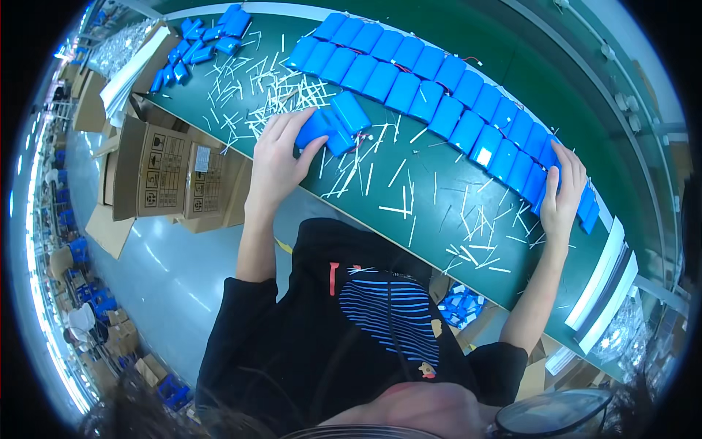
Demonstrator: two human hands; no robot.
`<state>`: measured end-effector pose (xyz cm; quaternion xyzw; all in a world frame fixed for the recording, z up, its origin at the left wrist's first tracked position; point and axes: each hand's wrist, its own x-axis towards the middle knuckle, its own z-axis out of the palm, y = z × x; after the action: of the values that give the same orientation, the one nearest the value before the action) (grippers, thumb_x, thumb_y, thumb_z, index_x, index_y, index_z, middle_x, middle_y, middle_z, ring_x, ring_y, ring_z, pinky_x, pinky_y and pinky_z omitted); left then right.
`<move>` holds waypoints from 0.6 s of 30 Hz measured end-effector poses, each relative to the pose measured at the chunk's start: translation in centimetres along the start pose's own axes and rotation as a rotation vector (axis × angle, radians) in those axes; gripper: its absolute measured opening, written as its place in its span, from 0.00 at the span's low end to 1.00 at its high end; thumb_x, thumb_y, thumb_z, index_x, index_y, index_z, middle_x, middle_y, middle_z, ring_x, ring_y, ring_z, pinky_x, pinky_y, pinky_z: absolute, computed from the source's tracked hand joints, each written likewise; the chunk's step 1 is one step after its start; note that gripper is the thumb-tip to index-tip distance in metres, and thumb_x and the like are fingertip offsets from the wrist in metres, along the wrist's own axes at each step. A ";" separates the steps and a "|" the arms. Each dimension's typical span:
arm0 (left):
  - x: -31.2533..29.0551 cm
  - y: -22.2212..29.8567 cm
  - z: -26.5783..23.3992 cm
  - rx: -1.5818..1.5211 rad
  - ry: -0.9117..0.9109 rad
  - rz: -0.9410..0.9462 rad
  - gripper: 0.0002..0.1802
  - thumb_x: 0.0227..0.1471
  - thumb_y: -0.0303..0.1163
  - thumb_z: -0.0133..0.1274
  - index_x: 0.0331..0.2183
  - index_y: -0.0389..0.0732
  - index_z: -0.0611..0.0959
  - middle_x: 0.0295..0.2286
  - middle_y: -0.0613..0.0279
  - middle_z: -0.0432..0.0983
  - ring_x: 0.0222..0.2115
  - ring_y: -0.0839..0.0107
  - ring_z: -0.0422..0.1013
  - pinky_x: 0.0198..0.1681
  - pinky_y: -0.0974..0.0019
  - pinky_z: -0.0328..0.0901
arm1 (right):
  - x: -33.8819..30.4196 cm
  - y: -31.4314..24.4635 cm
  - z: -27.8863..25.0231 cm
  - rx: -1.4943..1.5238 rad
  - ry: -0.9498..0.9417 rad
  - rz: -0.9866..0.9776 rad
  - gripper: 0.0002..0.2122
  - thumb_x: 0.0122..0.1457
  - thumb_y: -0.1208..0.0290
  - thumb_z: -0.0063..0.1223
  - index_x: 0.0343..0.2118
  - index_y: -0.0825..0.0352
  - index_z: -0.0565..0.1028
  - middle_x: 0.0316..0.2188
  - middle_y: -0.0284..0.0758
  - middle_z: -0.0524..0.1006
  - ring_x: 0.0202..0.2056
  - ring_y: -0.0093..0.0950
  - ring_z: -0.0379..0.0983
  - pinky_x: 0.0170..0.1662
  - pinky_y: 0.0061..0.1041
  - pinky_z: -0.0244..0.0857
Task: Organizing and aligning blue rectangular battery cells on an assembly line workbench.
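Left grip [274,157], head view: closed on a blue pack [324,132], my fingers over its top and the thumb along the near side.
Blue pack: towards the left part of the table [457,175], beside a second pack [352,111]; from here I cannot tell whether it is lifted clear.
Leads [359,141]: thin, reddish, at the near corner of these two packs.
Right grip [563,190]: fingers curved over the right end of the double row [446,117], thumb apart from them; I cannot tell whether it has closed on anything.
Double row: flat packs laid side by side along the far side of the table.
White strips [296,95]: thickly heaped beyond my left grip, others scattered in front of the double row.
Loose packs [194,53]: jumbled at the table's far left.
Step in hand: I judge it to be handling single packs at the left while the right tends the line.
Next move: to my mind it calls for a firm left hold, the leads kept from snagging, and a light right touch, so the line stays straight.
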<state>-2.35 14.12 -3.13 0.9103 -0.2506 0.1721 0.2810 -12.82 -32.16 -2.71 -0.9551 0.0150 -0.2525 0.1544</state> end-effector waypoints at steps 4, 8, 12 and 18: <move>-0.2 3.5 0.4 -0.164 0.127 0.128 0.27 0.51 0.27 0.70 0.54 0.38 0.85 0.45 0.58 0.84 0.40 0.62 0.79 0.46 0.64 0.73 | -0.3 -1.4 -0.9 0.127 -0.043 0.052 0.18 0.76 0.61 0.41 0.58 0.64 0.79 0.55 0.37 0.80 0.59 0.40 0.70 0.67 0.39 0.58; -1.3 8.9 2.2 -0.288 -0.068 0.193 0.29 0.49 0.25 0.70 0.54 0.37 0.84 0.46 0.56 0.85 0.38 0.63 0.80 0.45 0.65 0.74 | -0.2 -3.5 -0.9 0.160 -0.097 -0.005 0.16 0.73 0.65 0.47 0.55 0.65 0.81 0.52 0.38 0.81 0.56 0.39 0.72 0.64 0.38 0.60; -0.8 10.9 4.2 -0.285 -0.234 0.363 0.31 0.47 0.28 0.70 0.55 0.40 0.84 0.51 0.56 0.83 0.45 0.63 0.78 0.54 0.58 0.71 | 0.2 -4.8 -1.2 0.182 -0.151 -0.118 0.13 0.68 0.69 0.54 0.52 0.66 0.82 0.49 0.38 0.82 0.53 0.39 0.73 0.61 0.38 0.63; 0.6 8.5 3.0 -0.160 -0.253 0.608 0.34 0.46 0.29 0.71 0.58 0.45 0.84 0.55 0.58 0.78 0.54 0.62 0.72 0.64 0.49 0.61 | -0.7 -7.2 -1.6 0.445 -0.355 -0.181 0.16 0.57 0.70 0.68 0.48 0.67 0.83 0.47 0.39 0.83 0.49 0.37 0.74 0.56 0.35 0.68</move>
<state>-6.03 5.99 -1.60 0.7830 -0.5562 0.1135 0.2542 -14.58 -25.65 0.50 -0.9246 -0.1529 -0.0912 0.3369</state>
